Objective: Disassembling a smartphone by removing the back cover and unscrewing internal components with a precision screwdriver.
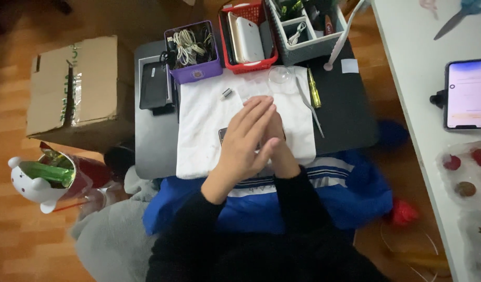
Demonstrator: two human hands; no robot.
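You get dim, warm indoor light here; the white cloth and phone screen glow brightest. Your hands look slightly motion-blurred. Corners darken, and the black sleeves perhaps lose all detail.
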